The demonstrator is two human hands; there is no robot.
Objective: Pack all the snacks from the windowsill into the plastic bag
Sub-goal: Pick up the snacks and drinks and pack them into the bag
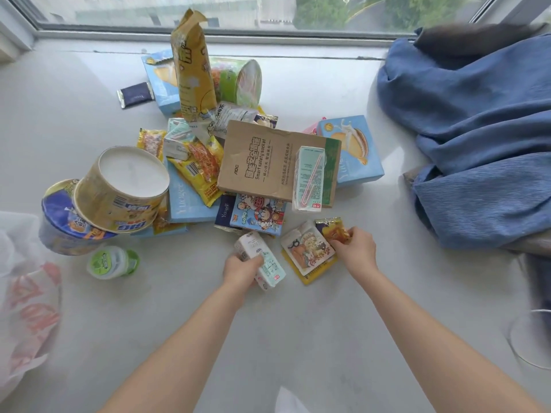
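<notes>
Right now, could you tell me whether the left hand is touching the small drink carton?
Touching: the head view shows the left hand with fingers curled round the small drink carton.

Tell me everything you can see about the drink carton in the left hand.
The drink carton is a small rectangular paper-looking box, white with mint-green panels and small print too blurred to read. It looks sealed. It lies tilted at the near edge of the snack pile, low over the windowsill. The left hand grips it from the left side, fingers curled around it.
</notes>
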